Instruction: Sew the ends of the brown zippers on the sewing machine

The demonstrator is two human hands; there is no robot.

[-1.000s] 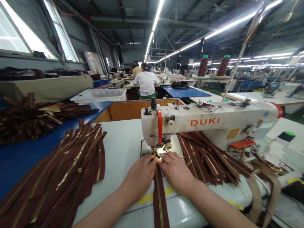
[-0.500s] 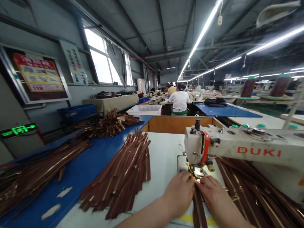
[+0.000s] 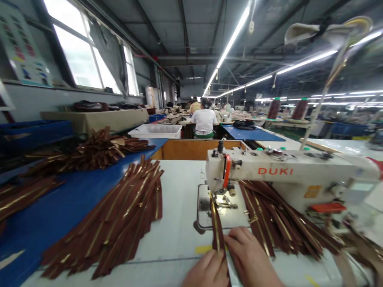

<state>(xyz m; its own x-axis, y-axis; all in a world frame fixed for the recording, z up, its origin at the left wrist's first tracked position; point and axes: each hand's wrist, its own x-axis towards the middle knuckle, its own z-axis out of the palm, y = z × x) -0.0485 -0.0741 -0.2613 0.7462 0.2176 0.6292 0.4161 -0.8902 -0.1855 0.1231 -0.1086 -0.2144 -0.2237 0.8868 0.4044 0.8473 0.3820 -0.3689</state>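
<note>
A brown zipper [image 3: 217, 225] with gold teeth runs from under the presser foot of the white sewing machine [image 3: 269, 167] toward me, nearly straight. My left hand [image 3: 207, 269] pinches its near part low in the view. On the zipper's right edge, slightly farther forward, my right hand [image 3: 249, 255] has its fingers curled in and pressed together at the tape. Both hands are in front of the metal needle plate [image 3: 205, 217], apart from the needle. The zipper's near end is partly hidden by my left hand.
A fanned pile of brown zippers [image 3: 119, 215] lies left on the pale table, and another zipper bundle [image 3: 275, 219] is under the machine arm. More zippers [image 3: 98, 151] are heaped on the blue surface [image 3: 80, 203]. Ahead, a person in white [image 3: 204, 119] sits facing away.
Both hands have drawn back from the needle toward me along the zipper, leaving a length of it visible. The view has swung right, showing more of the machine.
</note>
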